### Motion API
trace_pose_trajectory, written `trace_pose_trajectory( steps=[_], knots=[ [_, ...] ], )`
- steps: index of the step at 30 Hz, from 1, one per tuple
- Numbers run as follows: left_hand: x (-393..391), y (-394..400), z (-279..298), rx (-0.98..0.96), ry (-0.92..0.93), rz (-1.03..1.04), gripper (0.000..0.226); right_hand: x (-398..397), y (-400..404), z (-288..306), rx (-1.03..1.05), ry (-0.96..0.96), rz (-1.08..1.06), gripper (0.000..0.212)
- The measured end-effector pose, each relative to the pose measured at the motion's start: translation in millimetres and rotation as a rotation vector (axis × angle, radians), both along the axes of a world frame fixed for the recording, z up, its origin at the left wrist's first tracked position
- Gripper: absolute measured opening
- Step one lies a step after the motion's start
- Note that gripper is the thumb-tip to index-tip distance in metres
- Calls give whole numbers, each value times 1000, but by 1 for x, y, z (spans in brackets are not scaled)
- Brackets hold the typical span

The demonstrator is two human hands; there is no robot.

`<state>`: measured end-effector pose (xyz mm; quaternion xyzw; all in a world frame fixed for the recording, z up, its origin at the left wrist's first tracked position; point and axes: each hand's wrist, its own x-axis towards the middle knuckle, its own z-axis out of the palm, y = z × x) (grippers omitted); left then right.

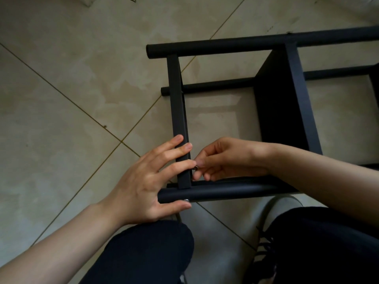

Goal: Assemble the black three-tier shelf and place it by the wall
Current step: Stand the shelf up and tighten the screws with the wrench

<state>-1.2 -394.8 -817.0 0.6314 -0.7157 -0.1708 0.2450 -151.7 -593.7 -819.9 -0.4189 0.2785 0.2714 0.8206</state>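
The left hand (143, 187) lies spread, fingers straight, bracing the end panel (178, 111) against the near post (221, 191). The right hand (223, 160) pinches a small metal fastener (196, 167) at its fingertips, just beside the panel's inner face. Best to seat it squarely before turning.

Shelf (291, 95) cropped (right edge)

Beige floor tiles (71, 83) with thin joints lie beneath dark trouser knees (147, 249).

Bare forearms and hands, dark trousers (143, 253), a grey shoe (283, 208) with black laces
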Motion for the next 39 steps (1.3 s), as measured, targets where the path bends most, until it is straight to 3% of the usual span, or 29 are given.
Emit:
trace_pose_trajectory(
  steps=[12,24,39],
  knots=[
    [-1,0,2,14,44,16,70,0,-2,1,80,45,14,14],
    [-1,0,1,10,61,19,69,16,22,3,-228,15,231,15],
    [-2,0,2,4,73,24,68,19,20,6,-226,85,262,20]
  ],
)
